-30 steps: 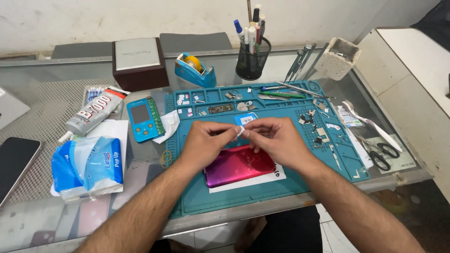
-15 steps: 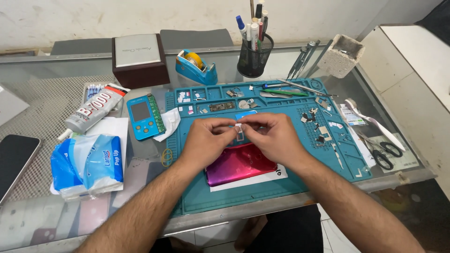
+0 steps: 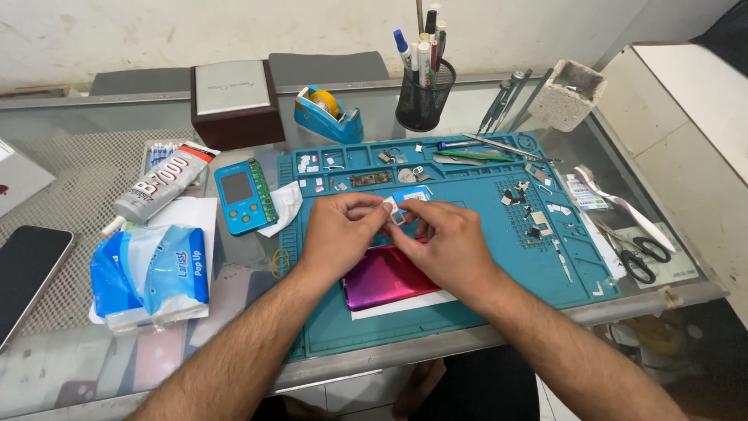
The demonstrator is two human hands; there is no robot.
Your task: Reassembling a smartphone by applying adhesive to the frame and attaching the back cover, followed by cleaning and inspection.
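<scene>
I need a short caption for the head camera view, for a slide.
Left hand and right hand pinch a small white part above a glossy magenta phone on a teal silicone repair mat.

Blue and white soft plastic tissue pack (image 3: 152, 274) at left on glass table, white glue tube with red lettering (image 3: 160, 185) behind it, small blue handheld tester with grey screen (image 3: 242, 195) beside mat, dark blank phone screen (image 3: 27, 269) far left

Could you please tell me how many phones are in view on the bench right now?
2: a magenta phone lying on the mat beneath both hands, and a black phone at the left edge. Others may be hidden.
</scene>
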